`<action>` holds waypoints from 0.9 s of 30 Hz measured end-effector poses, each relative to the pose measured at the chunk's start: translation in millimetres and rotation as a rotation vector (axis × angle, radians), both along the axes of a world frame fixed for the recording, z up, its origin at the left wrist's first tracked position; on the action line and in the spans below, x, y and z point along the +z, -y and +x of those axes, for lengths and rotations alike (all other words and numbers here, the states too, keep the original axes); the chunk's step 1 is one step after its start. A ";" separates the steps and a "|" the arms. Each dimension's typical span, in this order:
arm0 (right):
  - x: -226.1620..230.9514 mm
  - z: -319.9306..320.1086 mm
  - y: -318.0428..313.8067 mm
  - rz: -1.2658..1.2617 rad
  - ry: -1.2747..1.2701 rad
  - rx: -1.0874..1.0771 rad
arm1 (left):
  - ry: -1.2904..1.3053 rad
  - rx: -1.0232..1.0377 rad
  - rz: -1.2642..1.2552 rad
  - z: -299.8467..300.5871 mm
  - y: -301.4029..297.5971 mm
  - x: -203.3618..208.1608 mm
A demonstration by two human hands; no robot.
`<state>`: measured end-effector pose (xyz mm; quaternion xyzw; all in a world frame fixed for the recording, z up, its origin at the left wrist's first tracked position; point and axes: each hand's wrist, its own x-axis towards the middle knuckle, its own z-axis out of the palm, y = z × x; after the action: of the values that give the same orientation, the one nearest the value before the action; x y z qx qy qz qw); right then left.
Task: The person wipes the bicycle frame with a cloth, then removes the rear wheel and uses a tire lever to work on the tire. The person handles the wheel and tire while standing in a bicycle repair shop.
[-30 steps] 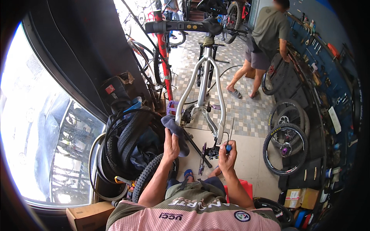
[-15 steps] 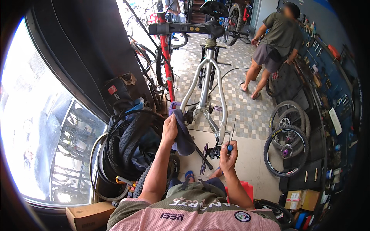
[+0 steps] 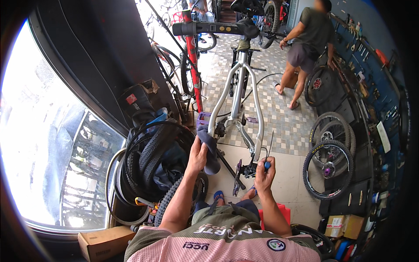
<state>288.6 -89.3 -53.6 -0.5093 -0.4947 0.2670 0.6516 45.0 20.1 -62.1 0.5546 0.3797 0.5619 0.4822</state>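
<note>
As a silver bicycle frame (image 3: 239, 94) stands below a black arm (image 3: 209, 29) reaching across from a red post (image 3: 190, 61), its rear end facing the camera, a person in a pink and olive shirt (image 3: 209, 251) leans in with both hands occupied. The left hand (image 3: 198, 156) is closed on a dark grey cloth (image 3: 212, 153), which meets the lower end of the frame's left stay (image 3: 218, 107); how firmly it presses there cannot be told. The right hand (image 3: 265, 174) is wrapped around the blue handle of a thin tool (image 3: 267, 165), the slender shaft pointing up and away, near the end of the right stay (image 3: 262, 118). Just beside that hand hangs a dark derailleur (image 3: 248, 169); whether the two touch is unclear. At left, black tyres (image 3: 150, 142) are heaped near a large bright window (image 3: 52, 144), with a cardboard box (image 3: 104, 243) below. At right, a wheel with a purple hub (image 3: 327, 171) stands in front of others. Beyond, a second person (image 3: 314, 37) in a dark green top stands on the tiled floor (image 3: 279, 126), beside a blue wall hung with tools (image 3: 363, 51)
</note>
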 end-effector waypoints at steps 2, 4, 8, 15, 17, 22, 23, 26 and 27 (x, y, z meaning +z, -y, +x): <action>0.0 -1.0 -1.5 0.004 -0.010 0.013 | -0.043 0.018 -0.033 -2.4 -11.4 0.2; -2.0 -0.2 -2.0 0.004 -0.004 0.005 | -0.031 0.002 -0.044 -2.1 -12.5 4.9; 0.3 -0.4 0.8 -0.005 0.004 -0.017 | 0.042 -0.116 -0.069 -13.6 -1.5 4.0; 4.8 -0.4 0.9 -0.012 -0.003 -0.009 | 0.081 -0.173 -0.027 -25.8 -5.5 -24.5; 7.8 -1.8 1.8 -0.014 -0.012 0.001 | 0.221 -0.199 -0.117 -24.7 -7.2 -33.0; 5.7 -0.5 1.3 -0.005 0.003 -0.004 | 0.291 -0.137 -0.150 -17.6 -12.5 -31.8; 5.8 -0.6 0.7 -0.009 -0.011 -0.003 | 0.292 -0.112 -0.129 -14.9 -12.5 -31.6; 3.4 -0.3 -0.5 -0.016 -0.042 0.003 | 0.251 -0.060 -0.075 -11.7 -10.2 -22.8; 5.2 -0.8 -0.3 -0.016 -0.029 0.001 | 0.240 -0.057 -0.059 -11.1 -10.3 -19.8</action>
<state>287.7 -89.0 -48.4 -0.5104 -0.4833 0.2785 0.6545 34.0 30.4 -81.9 0.4794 0.3197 0.5991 0.5559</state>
